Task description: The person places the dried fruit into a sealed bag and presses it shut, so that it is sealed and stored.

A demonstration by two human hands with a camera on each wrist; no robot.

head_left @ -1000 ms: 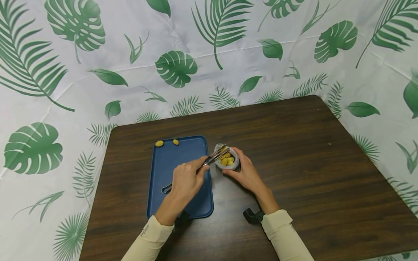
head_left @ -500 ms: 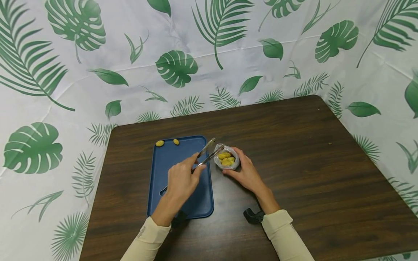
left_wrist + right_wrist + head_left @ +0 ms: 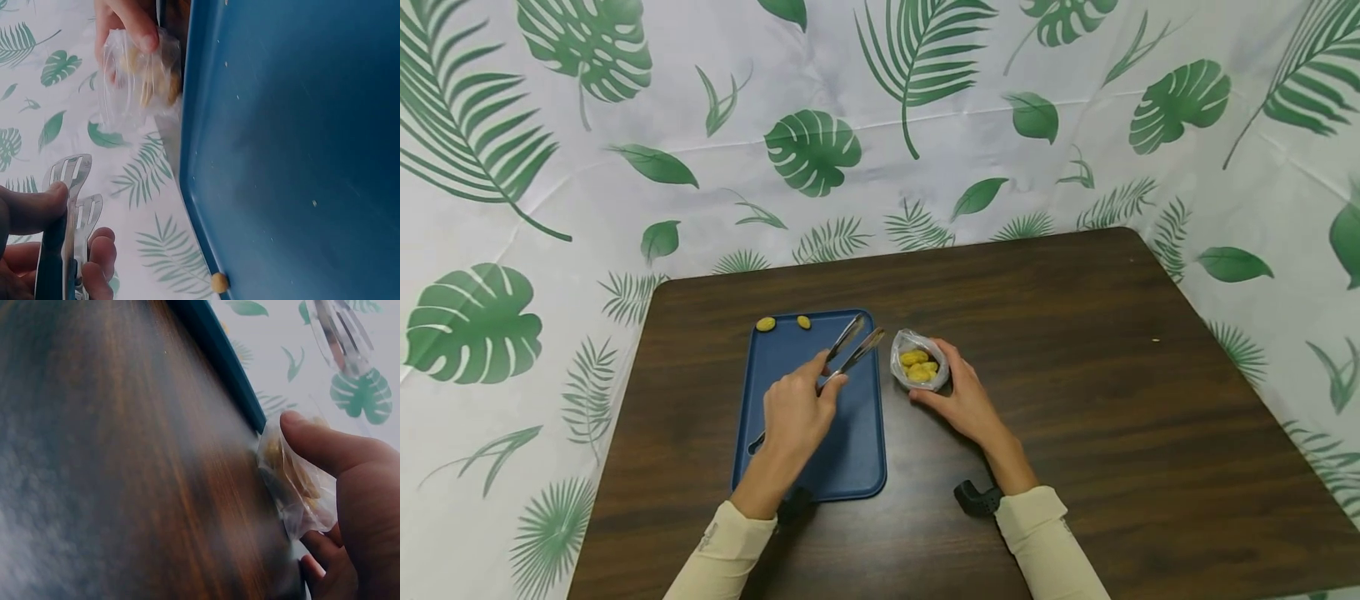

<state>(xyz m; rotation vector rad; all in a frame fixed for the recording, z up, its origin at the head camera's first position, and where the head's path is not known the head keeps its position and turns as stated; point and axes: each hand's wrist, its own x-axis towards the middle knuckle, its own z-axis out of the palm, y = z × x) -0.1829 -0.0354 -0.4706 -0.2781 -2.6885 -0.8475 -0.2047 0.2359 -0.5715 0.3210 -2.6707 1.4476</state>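
In the head view my left hand (image 3: 795, 414) grips metal tongs (image 3: 859, 348) above the blue tray (image 3: 850, 450); the two tips stand apart with nothing between them. My right hand (image 3: 964, 398) holds a clear plastic bag (image 3: 904, 343) upright by its right side, just right of the tray. Several yellow pieces (image 3: 917, 372) lie inside the bag. The left wrist view has the thumb and fingers of my left hand (image 3: 37, 240) around the tongs (image 3: 70, 181). In the right wrist view, thumb and fingers of my right hand (image 3: 369, 500) curl round the bag (image 3: 294, 481).
Two yellow pieces, one at the far left corner (image 3: 766, 324) and one beside it (image 3: 803, 322), lie along the tray's far rim. A dark wooden table (image 3: 1075, 350) carries everything. Behind it hangs a white cloth with green leaf prints (image 3: 722, 183).
My left hand has drawn the tongs left, away from the bag to above the tray, and the tips have spread. My right hand still holds the bag in about the same place.
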